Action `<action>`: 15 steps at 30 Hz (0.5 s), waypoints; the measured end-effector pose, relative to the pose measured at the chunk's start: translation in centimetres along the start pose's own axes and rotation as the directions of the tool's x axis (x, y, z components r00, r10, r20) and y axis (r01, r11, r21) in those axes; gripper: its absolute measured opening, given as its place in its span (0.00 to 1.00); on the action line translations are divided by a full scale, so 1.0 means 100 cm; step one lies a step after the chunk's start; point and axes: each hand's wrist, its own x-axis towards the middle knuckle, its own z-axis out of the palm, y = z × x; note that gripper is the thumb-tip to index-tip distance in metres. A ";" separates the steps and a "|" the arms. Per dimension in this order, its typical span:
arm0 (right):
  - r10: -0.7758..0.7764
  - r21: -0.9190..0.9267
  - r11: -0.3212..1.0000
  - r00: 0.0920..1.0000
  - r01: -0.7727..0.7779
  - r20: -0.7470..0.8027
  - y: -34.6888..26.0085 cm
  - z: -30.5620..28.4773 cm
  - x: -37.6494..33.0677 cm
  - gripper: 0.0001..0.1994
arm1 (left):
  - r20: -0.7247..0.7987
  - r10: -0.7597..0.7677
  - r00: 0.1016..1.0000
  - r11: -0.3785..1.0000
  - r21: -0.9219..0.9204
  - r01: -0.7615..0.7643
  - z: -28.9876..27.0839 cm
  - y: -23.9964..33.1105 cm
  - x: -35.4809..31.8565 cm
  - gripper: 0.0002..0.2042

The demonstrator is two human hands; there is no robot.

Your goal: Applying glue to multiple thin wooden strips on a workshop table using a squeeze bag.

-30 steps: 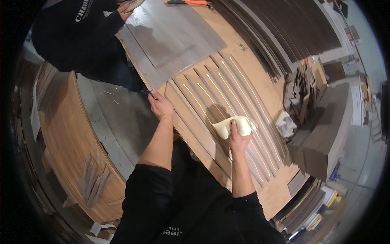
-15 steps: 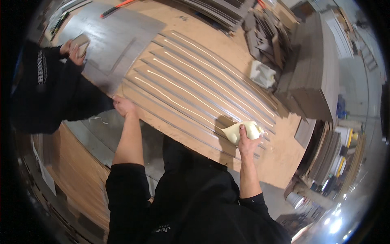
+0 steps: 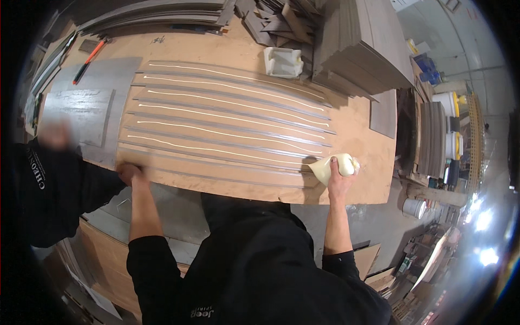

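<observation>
My right hand [image 3: 338, 177] is closed around a plump clear bag of cream-coloured paste [image 3: 326, 168], thumb on top. The bag's narrow tip points left, at the right end of the nearest cream bead [image 3: 216, 149]. Several thin grey strips [image 3: 254, 138] lie side by side along the tan board [image 3: 368, 162], with cream beads running lengthwise among them. Along the nearest strips [image 3: 216, 172] no bead shows. At the board's near left edge is my left hand [image 3: 130, 172], its fingers smeared by motion, close to a co-worker's dark sleeve [image 3: 103, 176].
A white plastic tray [image 3: 283, 62] sits behind the strips. Stacked grey panels [image 3: 352, 49] rise at the back right, beside a heap of offcuts [image 3: 279, 24]. A grey sheet [image 3: 89, 108] and an orange-handled tool [image 3: 89, 59] lie left. White buckets [image 3: 452, 146] stand right.
My view has turned, so the board lies more level. The bag has shifted right along the strips, and the nearest bead reaches further. The co-worker's hands with a small block no longer show clearly.
</observation>
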 end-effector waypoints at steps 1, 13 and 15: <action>0.054 0.040 0.998 0.998 -0.054 0.018 0.001 -0.004 0.002 0.22 | 0.111 -0.006 0.994 1.000 -0.004 0.007 -0.007 -0.012 0.037 0.31; 0.002 -0.155 0.988 1.000 -0.001 0.005 0.023 -0.024 0.022 0.25 | 0.080 0.183 0.980 0.955 0.222 -0.197 -0.012 -0.064 0.134 0.30; 0.098 0.046 0.994 0.993 -0.095 -0.061 0.009 -0.024 0.020 0.26 | 0.056 0.147 0.988 0.966 0.208 -0.155 -0.008 -0.065 0.128 0.30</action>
